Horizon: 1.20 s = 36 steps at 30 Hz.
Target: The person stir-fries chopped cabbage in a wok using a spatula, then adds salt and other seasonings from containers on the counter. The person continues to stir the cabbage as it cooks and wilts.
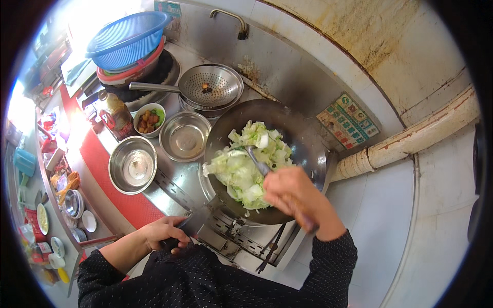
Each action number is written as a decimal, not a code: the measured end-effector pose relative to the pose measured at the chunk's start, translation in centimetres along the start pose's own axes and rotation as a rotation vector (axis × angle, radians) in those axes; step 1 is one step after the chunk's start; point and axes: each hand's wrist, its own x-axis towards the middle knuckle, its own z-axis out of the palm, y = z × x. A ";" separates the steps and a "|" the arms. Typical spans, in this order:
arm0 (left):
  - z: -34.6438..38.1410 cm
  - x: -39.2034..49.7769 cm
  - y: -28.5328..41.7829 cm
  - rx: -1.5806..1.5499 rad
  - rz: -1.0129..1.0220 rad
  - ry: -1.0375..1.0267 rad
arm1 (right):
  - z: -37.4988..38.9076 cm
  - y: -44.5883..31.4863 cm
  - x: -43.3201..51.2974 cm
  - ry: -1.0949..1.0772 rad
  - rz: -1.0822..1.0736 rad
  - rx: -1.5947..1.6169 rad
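A large dark wok (308, 154) sits on the stove, heaped with chopped cabbage (246, 188). My right hand (290, 192) grips the wooden handle of a metal spatula (256, 158), whose blade is partly hidden in the leaves. At the lower left, my left hand (165, 235) is closed around the dark end of the wok's handle (196, 221). Left of the wok are an empty steel bowl (185, 136) and another steel bowl (133, 165). A white bowl (149, 120) of cut meat and green pieces stands behind them.
A perforated strainer (210, 84) rests on a steel pan behind the wok. A bottle of dark liquid (115, 115) and stacked baskets (127, 40) stand at the back left. A faucet (231, 17) projects from the back wall; a pipe (408, 134) runs along the right.
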 end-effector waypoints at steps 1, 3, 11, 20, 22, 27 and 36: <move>-0.3 0.2 -0.3 0.001 0.013 0.004 | 0.3 -1.2 -0.4 -0.009 -0.115 -0.134; -0.9 0.6 -0.8 0.007 0.035 0.008 | 1.2 -3.8 -2.1 -0.021 -0.080 -0.131; 0.4 0.3 -1.5 -0.045 0.055 0.077 | 1.3 -10.9 -8.2 0.349 0.118 -0.103; 0.1 1.5 -3.0 -0.003 0.051 0.032 | 9.9 -10.2 -7.0 0.422 0.212 0.005; 0.8 1.6 -2.8 -0.004 0.055 0.008 | 11.8 -6.6 -7.1 0.424 0.234 -0.098; 0.3 1.7 -3.1 -0.014 0.057 -0.014 | 10.8 -4.9 -5.9 0.517 0.334 -0.155; -0.3 1.7 -3.1 -0.011 0.090 -0.029 | 8.4 -13.0 -4.2 0.588 0.238 -0.008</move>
